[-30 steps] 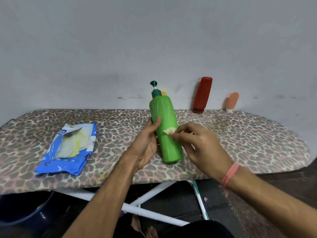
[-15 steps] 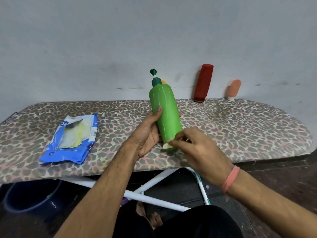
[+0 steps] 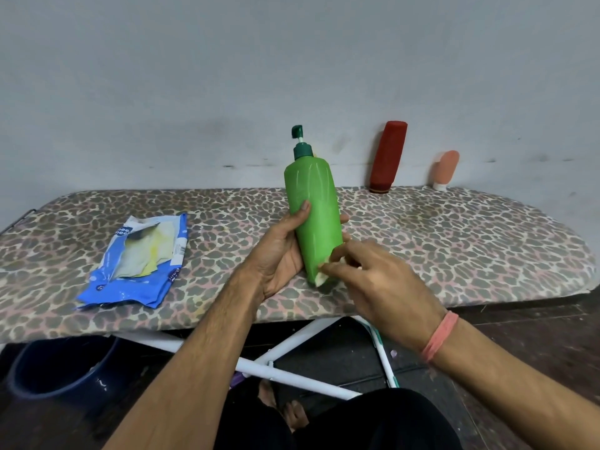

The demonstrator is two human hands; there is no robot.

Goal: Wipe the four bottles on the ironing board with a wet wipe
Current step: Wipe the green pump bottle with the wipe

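A green pump bottle (image 3: pixel 313 206) stands tilted on the leopard-print ironing board (image 3: pixel 454 241). My left hand (image 3: pixel 281 251) grips its lower body from the left, thumb on the front. My right hand (image 3: pixel 373 280) pinches a small pale wet wipe (image 3: pixel 321 279) against the bottle's base. A red bottle (image 3: pixel 388 157) stands upside down against the wall at the back. To its right stands a small peach bottle (image 3: pixel 446 168). A sliver of yellow (image 3: pixel 314 155) shows behind the green bottle's pump collar.
A torn blue wet-wipe pack (image 3: pixel 139 264) lies on the board's left part. The grey wall runs right behind the board. Under the board are white crossed legs (image 3: pixel 292 362) and a dark blue bucket (image 3: pixel 61 368) at the lower left.
My right hand slid the wipe down the green bottle from its middle to its base. The view shifted so the board sits lower and closer.
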